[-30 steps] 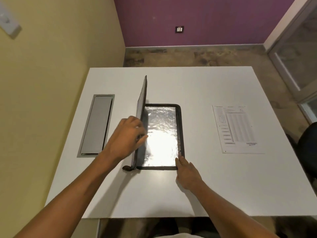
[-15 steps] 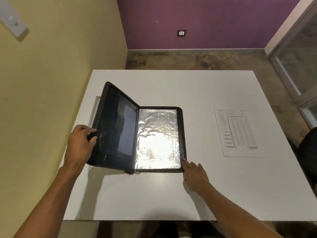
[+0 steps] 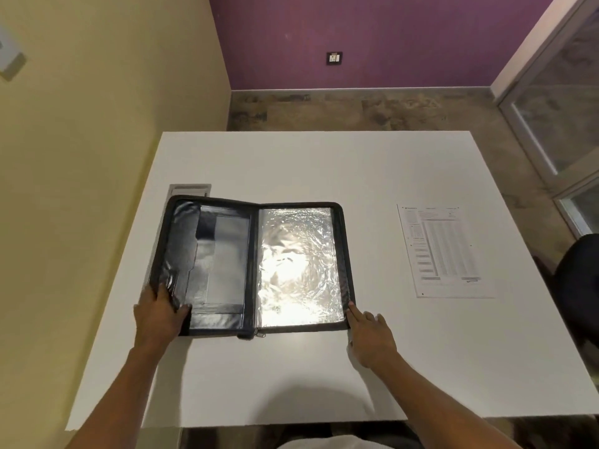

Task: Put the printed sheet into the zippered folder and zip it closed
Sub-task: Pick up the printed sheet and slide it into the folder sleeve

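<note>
My left hand [image 3: 158, 314] lies flat, fingers spread on the open zippered folder's [image 3: 251, 267] cover; right hand [image 3: 371, 335], loosely spread, touches its corner. Printed sheet [image 3: 444, 251] well apart rightward. Risk: released cover springs shut; glossy sleeve snags paper.

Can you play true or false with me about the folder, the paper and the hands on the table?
1. The zippered folder lies open and flat on the table. True.
2. The printed sheet is already inside the folder. False: it lies on the table to the right of the folder, apart from it.
3. The left hand rests on the folder's near left corner. True.
4. The right hand is holding the sheet. False: its fingertips touch the folder's near right corner.
5. The folder's right half looks shiny and silvery. True.
</note>
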Available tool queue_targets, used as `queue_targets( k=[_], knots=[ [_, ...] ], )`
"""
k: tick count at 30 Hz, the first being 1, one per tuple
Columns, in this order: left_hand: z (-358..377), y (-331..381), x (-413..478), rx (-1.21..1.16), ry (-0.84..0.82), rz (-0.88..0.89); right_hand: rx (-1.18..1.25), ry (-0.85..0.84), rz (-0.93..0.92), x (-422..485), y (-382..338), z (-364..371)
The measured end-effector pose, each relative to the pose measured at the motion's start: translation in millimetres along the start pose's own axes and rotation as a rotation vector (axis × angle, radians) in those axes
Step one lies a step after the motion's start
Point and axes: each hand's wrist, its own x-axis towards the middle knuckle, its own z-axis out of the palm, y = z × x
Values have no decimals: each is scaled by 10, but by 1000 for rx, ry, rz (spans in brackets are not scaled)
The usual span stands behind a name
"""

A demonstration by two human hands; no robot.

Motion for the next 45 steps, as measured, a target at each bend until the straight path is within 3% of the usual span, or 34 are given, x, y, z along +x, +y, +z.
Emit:
queue_targets(
  k=[10, 18, 23, 28, 34, 38, 45],
  knots=[
    [430, 96, -113, -231, -197, -127, 4, -6, 35, -48, -38, -40],
    [382, 161, -178, -91, -157, -144, 151, 63, 47, -54, -17, -128],
    [358, 511, -303, -93, 9, -82, 238, 182, 28, -65, 72, -290],
    [401, 1316, -498, -115, 50, 70, 315, 274, 32, 22, 397, -536],
    [614, 2612, -706, -307, 19, 233, 304, 362, 130, 141, 1123, -701],
    [758, 3495, -871, -426, -57, 311, 266, 379, 219, 214, 1692, -752],
    [977, 4750, -1092, -601, -204, 346, 444, 385, 331, 464, 2661, -701]
  ],
)
